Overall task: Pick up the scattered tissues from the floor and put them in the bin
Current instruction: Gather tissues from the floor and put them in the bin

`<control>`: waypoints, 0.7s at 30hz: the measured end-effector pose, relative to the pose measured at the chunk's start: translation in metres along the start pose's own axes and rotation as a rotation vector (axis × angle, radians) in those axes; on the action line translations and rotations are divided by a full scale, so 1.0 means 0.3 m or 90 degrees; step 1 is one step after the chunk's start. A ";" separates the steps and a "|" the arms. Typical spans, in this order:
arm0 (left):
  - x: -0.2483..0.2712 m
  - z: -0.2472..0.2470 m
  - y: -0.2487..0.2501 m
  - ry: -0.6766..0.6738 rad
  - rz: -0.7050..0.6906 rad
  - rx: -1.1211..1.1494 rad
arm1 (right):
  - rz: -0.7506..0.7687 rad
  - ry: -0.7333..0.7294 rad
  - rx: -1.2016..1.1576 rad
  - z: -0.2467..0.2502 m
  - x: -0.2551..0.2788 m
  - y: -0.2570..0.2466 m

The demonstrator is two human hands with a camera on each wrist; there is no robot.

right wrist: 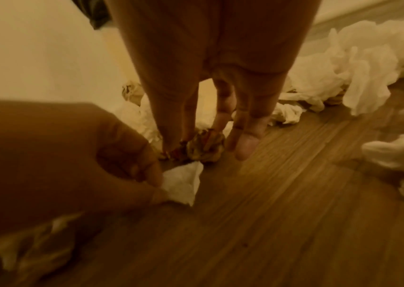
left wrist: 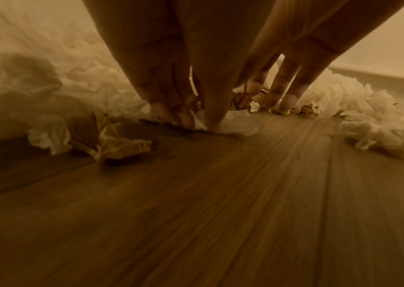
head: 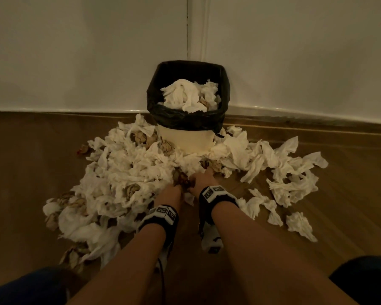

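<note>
A cream bin with a black liner stands in the corner, heaped with white tissues. A big pile of white and brown-stained tissues spreads over the floor around it. Both hands reach down at the pile's front edge. My left hand pinches a small white tissue between thumb and fingers on the floor. Just right of it, my right hand has its thumb and forefinger around a brown crumpled tissue; its other fingers stay straight.
More loose white tissues lie scattered to the right of the bin. The wooden floor meets white walls right behind the bin. My knees show at the bottom corners of the head view.
</note>
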State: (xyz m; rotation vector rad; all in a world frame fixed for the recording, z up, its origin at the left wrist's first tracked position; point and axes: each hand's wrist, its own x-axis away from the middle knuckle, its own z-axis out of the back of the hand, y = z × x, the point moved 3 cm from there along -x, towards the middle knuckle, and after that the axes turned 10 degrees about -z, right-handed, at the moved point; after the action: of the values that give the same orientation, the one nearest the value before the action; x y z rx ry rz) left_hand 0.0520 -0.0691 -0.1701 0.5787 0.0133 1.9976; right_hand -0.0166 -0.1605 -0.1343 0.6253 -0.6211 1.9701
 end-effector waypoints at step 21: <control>0.150 0.176 -0.020 0.196 0.224 0.998 | -0.042 0.010 -0.613 0.170 0.171 0.074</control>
State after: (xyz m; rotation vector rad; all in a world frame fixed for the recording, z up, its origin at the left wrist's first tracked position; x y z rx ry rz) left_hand 0.0616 -0.0406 -0.1073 1.2365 1.8751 2.0583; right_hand -0.0495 -0.1707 -0.0669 0.0229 -1.3787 1.3702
